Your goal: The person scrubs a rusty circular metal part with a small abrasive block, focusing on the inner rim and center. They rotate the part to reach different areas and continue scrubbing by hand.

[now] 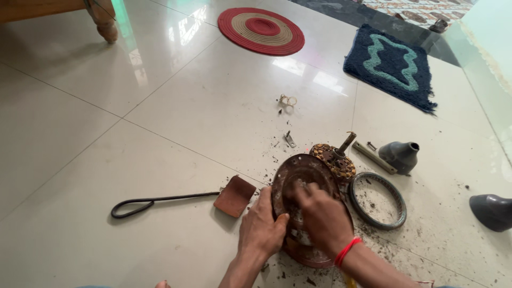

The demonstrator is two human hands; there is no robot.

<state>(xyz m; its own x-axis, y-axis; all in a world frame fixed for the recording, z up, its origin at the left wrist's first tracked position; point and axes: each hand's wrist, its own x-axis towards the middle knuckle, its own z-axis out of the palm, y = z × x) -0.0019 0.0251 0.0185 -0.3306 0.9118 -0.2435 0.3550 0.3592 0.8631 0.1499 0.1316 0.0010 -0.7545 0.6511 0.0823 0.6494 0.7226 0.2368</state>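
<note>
Head view, only one. Landmark: the round rusty motor cover (298,176), tilted up on the tiled floor (80,160), hollow side toward the camera.

Left hand (261,226) grips the cover's left rim, fingers curled around the edge, steadying it. Right hand (320,213) is pressed into the cover's hollow, fingers bunched narrow on something pale inside; can't tell if it's a rag or a part. Red thread on that wrist.

Just behind the cover, touching or nearly: the copper-wound stator with shaft (336,157). Right of the cover: a dark metal ring (378,200) lying flat. Further right and back: a grey funnel-shaped cap (401,156) beside a flat metal bar (373,157). Left of the cover: a flat brown scoop on a long looped wire handle (176,201). Behind it, well apart: small clips and rings (288,100), loose screws, grit scattered all around.

Risks, as I judge them:
- Cover rests on its edge on glossy tile; hard pressure from the right hand could skid or tip it onto the stator windings.
- Rusty rim against bare fingers: cut risk.
- Small hardware lies loose in the debris; easy to lose or sweep away.
</note>
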